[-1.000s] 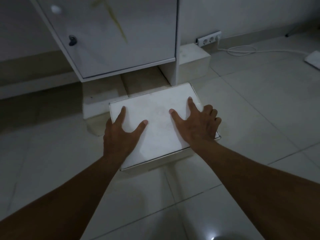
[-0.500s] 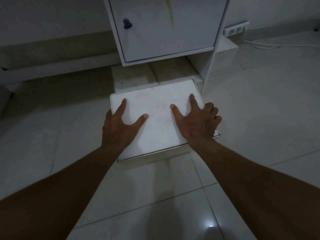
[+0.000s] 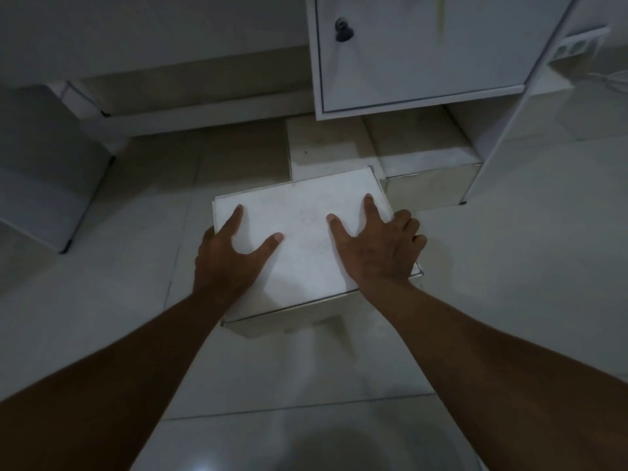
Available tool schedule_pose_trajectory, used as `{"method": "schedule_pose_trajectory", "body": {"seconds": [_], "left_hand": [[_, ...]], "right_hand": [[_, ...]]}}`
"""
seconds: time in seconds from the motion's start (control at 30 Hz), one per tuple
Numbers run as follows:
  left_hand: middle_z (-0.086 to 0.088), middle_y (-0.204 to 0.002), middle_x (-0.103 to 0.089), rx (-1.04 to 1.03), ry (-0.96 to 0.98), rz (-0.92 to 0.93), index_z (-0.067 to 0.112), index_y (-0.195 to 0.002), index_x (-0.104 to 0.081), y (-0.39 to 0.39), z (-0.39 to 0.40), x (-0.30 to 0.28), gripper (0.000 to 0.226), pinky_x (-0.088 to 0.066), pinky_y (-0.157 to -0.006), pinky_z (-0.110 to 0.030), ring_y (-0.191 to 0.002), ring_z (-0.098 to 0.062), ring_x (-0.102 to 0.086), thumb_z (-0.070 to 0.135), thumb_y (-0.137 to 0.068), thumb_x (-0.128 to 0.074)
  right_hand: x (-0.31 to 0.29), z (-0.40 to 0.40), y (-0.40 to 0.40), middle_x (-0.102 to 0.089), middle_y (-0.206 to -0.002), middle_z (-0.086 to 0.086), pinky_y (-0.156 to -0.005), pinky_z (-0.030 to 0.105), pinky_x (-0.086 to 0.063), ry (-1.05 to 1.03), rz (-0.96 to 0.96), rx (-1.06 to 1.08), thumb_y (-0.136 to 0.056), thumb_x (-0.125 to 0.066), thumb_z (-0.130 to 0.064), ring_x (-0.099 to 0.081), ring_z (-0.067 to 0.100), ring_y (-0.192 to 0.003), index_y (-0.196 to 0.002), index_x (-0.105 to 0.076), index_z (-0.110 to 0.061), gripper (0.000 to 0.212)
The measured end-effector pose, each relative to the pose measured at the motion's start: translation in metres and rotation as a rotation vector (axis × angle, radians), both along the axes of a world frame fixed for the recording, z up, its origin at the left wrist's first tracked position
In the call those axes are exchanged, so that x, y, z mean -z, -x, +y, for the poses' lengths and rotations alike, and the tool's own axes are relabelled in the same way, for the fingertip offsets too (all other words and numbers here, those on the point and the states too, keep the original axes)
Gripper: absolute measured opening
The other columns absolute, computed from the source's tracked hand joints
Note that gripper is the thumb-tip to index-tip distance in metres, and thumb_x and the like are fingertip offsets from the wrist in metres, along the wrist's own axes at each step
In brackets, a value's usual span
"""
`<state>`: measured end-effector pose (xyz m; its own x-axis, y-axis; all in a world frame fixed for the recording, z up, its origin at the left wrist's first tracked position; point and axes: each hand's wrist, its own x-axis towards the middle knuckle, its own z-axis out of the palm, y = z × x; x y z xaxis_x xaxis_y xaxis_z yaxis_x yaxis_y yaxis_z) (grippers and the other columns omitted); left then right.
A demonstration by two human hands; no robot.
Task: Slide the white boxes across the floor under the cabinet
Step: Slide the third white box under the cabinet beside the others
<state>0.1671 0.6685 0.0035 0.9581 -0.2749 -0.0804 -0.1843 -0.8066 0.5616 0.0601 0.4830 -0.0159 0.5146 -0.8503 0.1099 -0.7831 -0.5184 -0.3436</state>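
A flat white box (image 3: 302,226) lies on the tiled floor in front of the white cabinet (image 3: 424,62). My left hand (image 3: 227,260) rests on its left side, thumb and forefinger spread on the lid and the other fingers over the left edge. My right hand (image 3: 377,253) presses the right side, its outer fingers curled over the right edge. Two more white boxes sit side by side in the gap under the cabinet, the left one (image 3: 323,147) and the right one (image 3: 428,154). The held box's far edge nearly touches them.
The cabinet door has a dark knob (image 3: 343,30), and its right side panel (image 3: 503,141) reaches the floor. A grey slanted object (image 3: 44,185) stands at the left. A power strip (image 3: 577,45) lies by the wall at the far right.
The box has slid left across the floor, from in front of the cabinet's right panel to the left part of the gap. Both hands stayed on it.
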Motion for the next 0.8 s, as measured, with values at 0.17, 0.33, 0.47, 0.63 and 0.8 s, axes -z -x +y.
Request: {"method": "schedule_pose_trajectory", "body": {"seconds": [0.17,0.33,0.47,0.63,0.8], "left_hand": [[-0.01,-0.151,-0.036,-0.021,-0.014,0.015,0.051,-0.147,-0.019,-0.023,0.034,0.023,0.103,-0.035,-0.107,-0.055,-0.136,-0.038,-0.038,0.094,-0.058,-0.049],[-0.008,-0.149,-0.039,-0.029,-0.055,0.073,0.048,-0.148,-0.023,-0.045,0.059,0.043,0.106,-0.036,-0.108,-0.054,-0.134,-0.035,-0.039,0.095,-0.056,-0.048],[-0.007,-0.149,-0.038,-0.043,-0.051,0.093,0.051,-0.146,-0.025,-0.062,0.077,0.059,0.104,-0.037,-0.108,-0.052,-0.134,-0.034,-0.041,0.094,-0.054,-0.047],[-0.005,-0.146,-0.039,-0.063,0.001,0.1,0.052,-0.145,-0.028,-0.07,0.091,0.08,0.097,-0.036,-0.108,-0.048,-0.132,-0.032,-0.043,0.089,-0.059,-0.055],[-0.003,-0.156,-0.023,-0.032,-0.017,0.112,0.048,-0.145,-0.033,-0.064,0.092,0.084,0.094,-0.029,-0.112,-0.046,-0.14,-0.029,-0.033,0.087,-0.063,-0.055]], "right_hand": [[0.023,0.034,-0.02,-0.05,-0.118,0.018,-0.089,0.045,-0.032,-0.004,0.02,-0.064,-0.079,-0.031,-0.085,-0.044,0.034,-0.107,-0.147,-0.037,-0.036,0.084],[0.045,0.062,-0.033,-0.05,-0.115,0.018,-0.088,0.044,-0.034,-0.009,0.058,-0.102,-0.08,-0.032,-0.085,-0.045,0.034,-0.103,-0.148,-0.037,-0.034,0.085],[0.063,0.082,-0.039,-0.049,-0.116,0.018,-0.09,0.044,-0.037,-0.02,0.079,-0.144,-0.081,-0.033,-0.084,-0.045,0.034,-0.105,-0.149,-0.034,-0.034,0.084],[0.074,0.093,-0.047,-0.049,-0.118,0.019,-0.091,0.044,-0.037,0.029,0.107,-0.162,-0.082,-0.033,-0.083,-0.046,0.034,-0.106,-0.149,-0.035,-0.033,0.084],[0.078,0.094,-0.046,-0.049,-0.117,0.019,-0.091,0.045,-0.037,0.057,0.143,-0.179,-0.082,-0.03,-0.084,-0.046,0.034,-0.107,-0.148,-0.036,-0.033,0.083]]}}
